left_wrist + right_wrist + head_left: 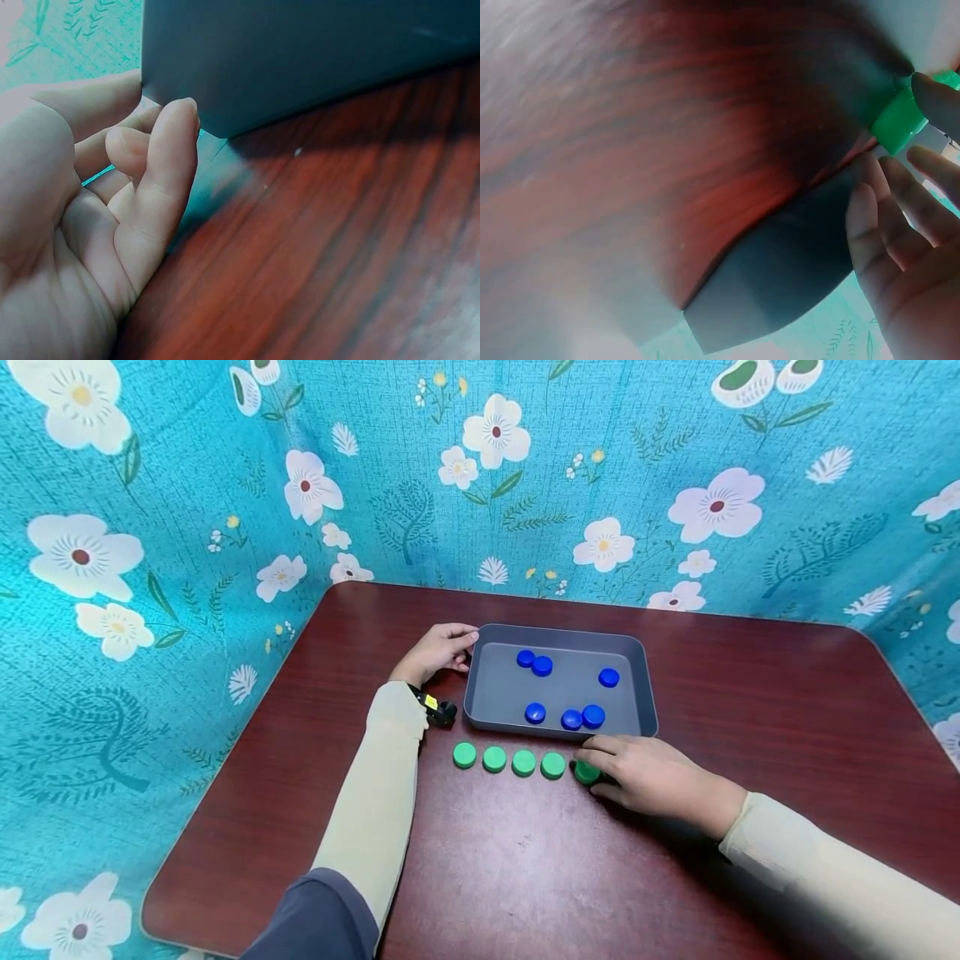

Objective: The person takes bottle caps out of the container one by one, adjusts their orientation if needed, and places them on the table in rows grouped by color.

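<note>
My left hand [438, 652] holds the left side of a grey rectangular tray [651, 693], its fingertips right at the wall near the far corner. Close up in the left wrist view, curled fingers [176, 150] meet the tray's edge. Just outside the tray's near right corner, my right hand [652, 777] pinches a green bottle cap [587, 772] between thumb and fingers. This cap sits at the right end of a row of green caps [523, 763] along the tray's near side. Several blue bottle caps [542, 666] lie scattered inside the tray.
Everything stands on a dark red wood-grain table [510, 860]. A teal floral cloth [555, 485] hangs behind it and down its left side. A black wrist camera [442, 712] sits on the left wrist, near the tray's left wall.
</note>
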`<state>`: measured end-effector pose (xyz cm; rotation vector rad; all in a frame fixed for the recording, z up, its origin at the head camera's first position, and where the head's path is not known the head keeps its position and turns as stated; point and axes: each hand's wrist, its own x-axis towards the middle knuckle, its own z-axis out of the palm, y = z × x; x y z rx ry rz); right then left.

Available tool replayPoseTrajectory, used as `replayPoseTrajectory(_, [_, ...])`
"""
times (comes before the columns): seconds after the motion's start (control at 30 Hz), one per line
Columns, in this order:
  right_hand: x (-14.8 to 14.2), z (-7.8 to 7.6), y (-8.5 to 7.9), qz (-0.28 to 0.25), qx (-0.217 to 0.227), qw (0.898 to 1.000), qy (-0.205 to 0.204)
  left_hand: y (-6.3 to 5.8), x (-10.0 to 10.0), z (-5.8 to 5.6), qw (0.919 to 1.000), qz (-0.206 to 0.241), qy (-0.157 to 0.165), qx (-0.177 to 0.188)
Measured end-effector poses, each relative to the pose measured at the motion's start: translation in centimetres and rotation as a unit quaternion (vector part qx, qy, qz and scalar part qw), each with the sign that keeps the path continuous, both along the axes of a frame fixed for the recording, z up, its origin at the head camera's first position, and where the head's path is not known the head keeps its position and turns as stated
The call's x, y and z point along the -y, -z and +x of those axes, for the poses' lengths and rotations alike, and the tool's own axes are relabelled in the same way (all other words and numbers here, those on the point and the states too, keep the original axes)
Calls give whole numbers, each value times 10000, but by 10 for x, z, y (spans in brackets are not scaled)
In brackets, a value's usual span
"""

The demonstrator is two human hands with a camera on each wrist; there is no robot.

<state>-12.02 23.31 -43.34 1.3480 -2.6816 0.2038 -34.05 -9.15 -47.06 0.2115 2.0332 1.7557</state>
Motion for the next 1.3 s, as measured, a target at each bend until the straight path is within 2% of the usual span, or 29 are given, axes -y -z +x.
replayPoseTrajectory(0.2, [-6,1,-8,41,54,9999,-85,2,0,-3,9999,-122,-21,-30])
replayPoseTrajectory(0.4, [-10,-2,-15,3,-32,9994,-355,2,0,-3,9999,-113,-31,1])
replayPoseTrajectory(0.73, [-14,-9,-20,53,-139,9980,-611,3,1,-2,10000,-91,-36,5])
replayPoseTrajectory(0.87, [-15,-11,-22,-105,-132,9977,-652,3,0,-2,9999,-99,-35,-51])
replayPoseTrajectory(1.07, [-16,-17,-28,-297,-134,9979,-562,2,0,0,10000,-4,0,-52])
replayPoseTrajectory(1.3, [-14,-34,-40,-322,-159,9989,-297,3,1,-1,10000,47,-20,-46])
